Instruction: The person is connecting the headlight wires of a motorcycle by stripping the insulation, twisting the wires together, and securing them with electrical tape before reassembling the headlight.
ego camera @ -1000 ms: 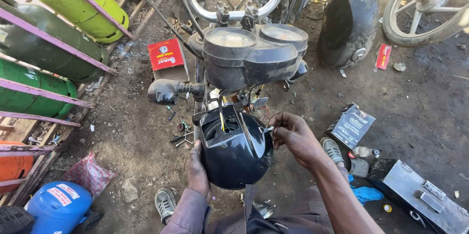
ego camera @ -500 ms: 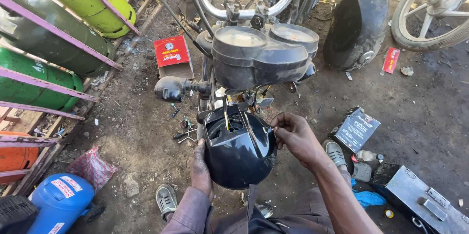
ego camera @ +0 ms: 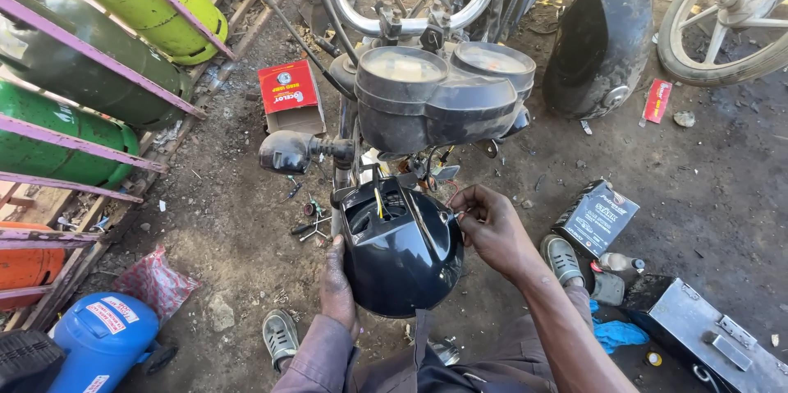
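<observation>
Ground: bare dirt (ego camera: 238,220), littered with scraps and small stones, sunlit in patches.
Landmark: black headlight shell (ego camera: 402,253), glossy and rounded, hanging just below the motorcycle's twin gauges (ego camera: 443,85) with wires showing in its open top.
Left hand (ego camera: 338,286): pressed flat against the left underside of the headlight shell, fingers curved round it, steadying it.
Right hand (ego camera: 492,225): at the right edge of the headlight shell, thumb and fingers pinched together on something small and pale there; I cannot tell what it is.
Turn signal (ego camera: 286,151): dark, on a short stalk, up and to the left of the headlight shell.
Handlebar (ego camera: 410,23): chrome, curving above the gauges, beyond the headlight shell.
Red box (ego camera: 289,96): on the dirt, well up-left of the headlight shell.
Small tools (ego camera: 308,216): lying on the dirt just left of the headlight shell.
Gas cylinders (ego camera: 74,89): green ones behind purple bars, far left of the headlight shell; a blue one (ego camera: 103,344) lower left.
Dark carton (ego camera: 597,216): on the ground right of the headlight shell.
Metal toolbox (ego camera: 714,340): lower right of the headlight shell.
Sandals (ego camera: 281,335): grey, one below-left of the headlight shell, the other to its right.
</observation>
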